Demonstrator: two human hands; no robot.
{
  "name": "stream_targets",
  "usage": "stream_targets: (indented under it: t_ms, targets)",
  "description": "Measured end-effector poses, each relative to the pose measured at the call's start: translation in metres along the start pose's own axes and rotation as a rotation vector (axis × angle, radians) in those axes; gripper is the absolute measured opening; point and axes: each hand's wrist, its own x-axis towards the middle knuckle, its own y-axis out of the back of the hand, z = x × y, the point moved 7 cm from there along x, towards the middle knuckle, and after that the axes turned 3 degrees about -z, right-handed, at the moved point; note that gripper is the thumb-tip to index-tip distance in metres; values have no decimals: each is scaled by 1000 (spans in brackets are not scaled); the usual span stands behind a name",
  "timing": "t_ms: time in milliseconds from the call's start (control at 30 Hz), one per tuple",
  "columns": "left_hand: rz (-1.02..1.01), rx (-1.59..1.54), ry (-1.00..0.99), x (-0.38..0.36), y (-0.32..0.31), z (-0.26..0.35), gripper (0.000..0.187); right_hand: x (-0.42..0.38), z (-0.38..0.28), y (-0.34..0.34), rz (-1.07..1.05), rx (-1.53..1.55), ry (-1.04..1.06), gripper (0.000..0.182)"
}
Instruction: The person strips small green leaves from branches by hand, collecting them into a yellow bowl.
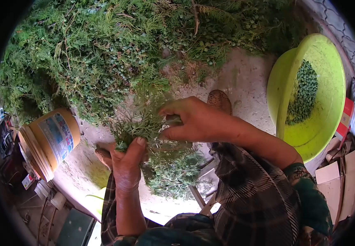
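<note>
Green cypress sprig bunch clasped by left hand, right hand pinching it | pale concrete floor | lime plastic basin: green berries | tan plastic bucket tipped over

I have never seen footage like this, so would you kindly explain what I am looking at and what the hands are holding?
This is one picture from a camera worn on a person's head, looking down at their own two bare hands; the round dark edge comes from the wide lens. The left hand grips a bunch of green conifer sprigs, and the right hand pinches at the same bunch. Beyond lies a large heap of green cut branches on pale ground. To the right stands a lime-green plastic basin holding small green cones or berries. To the left lies a tan plastic tub with a printed label.
</note>
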Motion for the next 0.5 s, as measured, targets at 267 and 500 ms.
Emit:
stream_targets:
  t_ms: [267,500]
  targets:
    - [-113,145,-244,5,-27,2,19,-1,-6,-1,-3,193,57,29]
    - [-98,51,-12,8,-18,-10,11,2,6,-9,-141,151,10,36]
